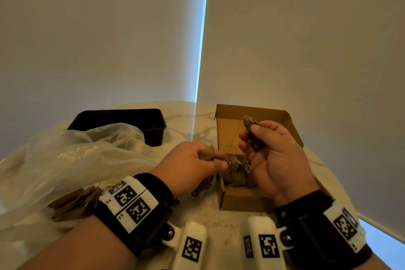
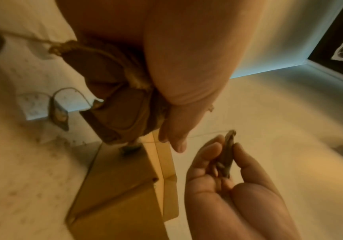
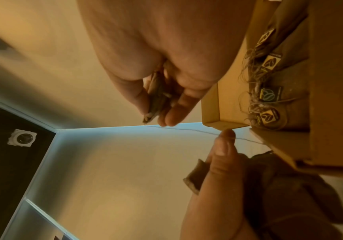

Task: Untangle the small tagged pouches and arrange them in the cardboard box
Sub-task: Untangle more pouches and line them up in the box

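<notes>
My right hand (image 1: 258,138) is raised over the open cardboard box (image 1: 247,203) and pinches one small brown pouch (image 1: 252,131) between thumb and fingers; the same pouch (image 3: 156,97) shows in the right wrist view. A thin string (image 1: 234,136) runs from it down toward my left hand (image 1: 210,160), which grips a bunch of brown pouches (image 2: 115,104) at the box's left edge. Several pouches with dark tags (image 3: 269,95) stand in a row in the near end of the box. The far end of the box is bare.
A crumpled clear plastic bag (image 1: 72,160) with more pouches (image 1: 74,201) lies on the left of the pale marble table (image 1: 197,215). A black plastic tray (image 1: 122,123) stands behind it. Crumbs dot the tabletop near the front of the box.
</notes>
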### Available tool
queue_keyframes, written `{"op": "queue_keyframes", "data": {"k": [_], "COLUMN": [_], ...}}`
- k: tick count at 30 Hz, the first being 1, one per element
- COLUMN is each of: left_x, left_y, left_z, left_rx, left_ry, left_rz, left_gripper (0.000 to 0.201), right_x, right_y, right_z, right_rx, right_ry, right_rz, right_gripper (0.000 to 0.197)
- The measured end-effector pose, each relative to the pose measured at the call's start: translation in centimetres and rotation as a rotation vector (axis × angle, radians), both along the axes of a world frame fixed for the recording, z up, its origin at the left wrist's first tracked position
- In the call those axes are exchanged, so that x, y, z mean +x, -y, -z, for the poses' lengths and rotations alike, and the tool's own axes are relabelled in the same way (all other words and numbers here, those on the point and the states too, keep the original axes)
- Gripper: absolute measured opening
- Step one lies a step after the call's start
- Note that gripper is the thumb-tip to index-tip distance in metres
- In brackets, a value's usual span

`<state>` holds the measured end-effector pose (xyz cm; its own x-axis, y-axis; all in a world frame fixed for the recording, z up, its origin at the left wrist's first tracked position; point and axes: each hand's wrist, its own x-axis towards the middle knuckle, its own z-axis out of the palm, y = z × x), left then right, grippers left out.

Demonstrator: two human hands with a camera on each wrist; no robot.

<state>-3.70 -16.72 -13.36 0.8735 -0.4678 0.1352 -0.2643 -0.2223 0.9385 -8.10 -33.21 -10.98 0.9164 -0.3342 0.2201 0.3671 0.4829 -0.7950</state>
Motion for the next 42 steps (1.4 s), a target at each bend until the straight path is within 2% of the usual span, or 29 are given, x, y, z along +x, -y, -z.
{"op": "queue_keyframes", "data": {"k": [2, 5, 9, 11, 13, 16, 18, 20, 25, 27, 29, 36, 42], "left_x": [0.1, 0.2, 0.7, 1.2, 1.4, 1.3, 1.3, 1.2, 1.3, 1.4, 1.3, 1.1, 1.3], "left_y": [0.2, 0.2, -0.5, -0.8, -1.1, -1.2, -1.3, -1.2, -1.1, -1.0, -1.0, -1.0, -1.0], "left_z": [0.2, 0.4, 0.1, -0.2, -0.4, -0.6, -0.5, -0.5, -0.3, -0.3, -0.3, -0.6, -0.5], "left_rx": [0.041, 0.089, 0.022, -0.071, -0.133, -0.107, -0.064, -0.045, -0.011, -0.008, 0.009, 0.049, 0.074], "left_ry": [-0.006, 0.017, 0.128, 0.171, 0.177, 0.209, 0.226, 0.167, 0.089, 0.066, 0.056, 0.065, 0.088], "left_rz": [0.01, -0.018, -0.147, -0.234, -0.275, -0.277, -0.26, -0.211, -0.205, -0.203, -0.198, -0.169, -0.209], "left_gripper": [0.003, 0.02, 0.021, 0.029, 0.03, 0.023, 0.026, 0.024, 0.016, 0.015, 0.012, 0.01, 0.007], "right_x": [0.0, 0.0, 0.0, -0.4, -0.9, -1.6, -1.8, -1.9, -1.1, -0.8, -0.7, -0.3, -0.4], "right_y": [-0.2, -0.5, -0.2, -0.1, -0.4, -0.8, -0.9, -0.8, 0.0, 0.1, 0.0, 0.0, -0.2], "right_z": [0.1, 0.3, 0.3, 0.2, 0.1, 0.3, 0.3, 0.1, -0.3, -0.3, -0.4, 0.0, 0.0], "right_rx": [-0.061, -0.123, -0.146, -0.212, -0.281, -0.335, -0.364, -0.344, -0.148, -0.117, -0.115, -0.188, -0.245], "right_ry": [-0.024, -0.046, -0.141, -0.249, -0.317, -0.313, -0.261, -0.197, -0.067, -0.053, -0.041, 0.01, 0.015], "right_rz": [-0.047, -0.075, -0.137, -0.269, -0.514, -0.815, -0.878, -0.841, -0.523, -0.427, -0.362, -0.275, -0.241], "right_gripper": [0.013, 0.03, 0.04, 0.043, 0.041, 0.032, 0.031, 0.031, 0.03, 0.027, 0.034, 0.039, 0.032]}}
